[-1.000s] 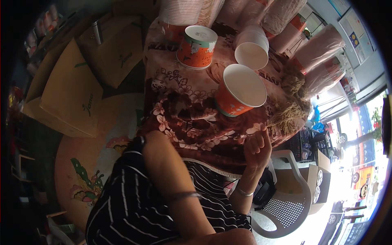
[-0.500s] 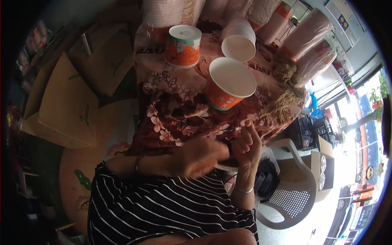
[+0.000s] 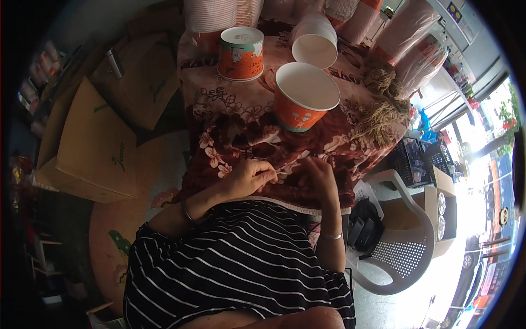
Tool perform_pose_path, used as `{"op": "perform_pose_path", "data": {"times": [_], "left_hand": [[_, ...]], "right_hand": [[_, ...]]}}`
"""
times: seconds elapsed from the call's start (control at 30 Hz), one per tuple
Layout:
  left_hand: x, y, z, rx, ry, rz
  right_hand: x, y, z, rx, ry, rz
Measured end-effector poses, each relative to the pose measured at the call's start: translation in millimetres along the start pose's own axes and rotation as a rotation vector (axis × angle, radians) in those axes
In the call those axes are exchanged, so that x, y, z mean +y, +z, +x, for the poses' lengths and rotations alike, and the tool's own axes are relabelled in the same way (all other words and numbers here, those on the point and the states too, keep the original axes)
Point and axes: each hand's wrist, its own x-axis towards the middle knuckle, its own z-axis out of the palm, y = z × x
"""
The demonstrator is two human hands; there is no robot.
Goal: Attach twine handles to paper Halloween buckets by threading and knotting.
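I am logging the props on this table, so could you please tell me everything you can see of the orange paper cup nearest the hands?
The orange paper cup is a wide, tapered tub, orange outside with small pale drawings low on its wall and a thin green band at the foot, plain white inside. It stands upright and open, looks empty, and has a rolled white rim. It rests on the flowered cloth covering the table, apart from the other cups behind it. Neither hand touches it; both work nearer the table's front edge.

Daylight glare at right, dim left, perhaps slightly blurred rim
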Motion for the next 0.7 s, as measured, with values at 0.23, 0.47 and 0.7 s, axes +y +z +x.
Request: {"op": "perform_pose_path", "data": {"times": [0.23,0.47,0.7], "left_hand": [[8.6,2.2,-8.3,0.055,0.100,0.269],[-12.0,-11.0,-14.4,0.019,0.015,0.289],[-21.6,1.8,-16.9,0.192,0.142,0.124]], "right_hand": [[-14.3,51.5,-34.7,-0.198,-0.233,-0.044],[11.3,73.6,-34.1,-0.187,-0.243,-0.165],[17.2,79.4,-36.8,-0.004,-0.303,-0.156]]}}
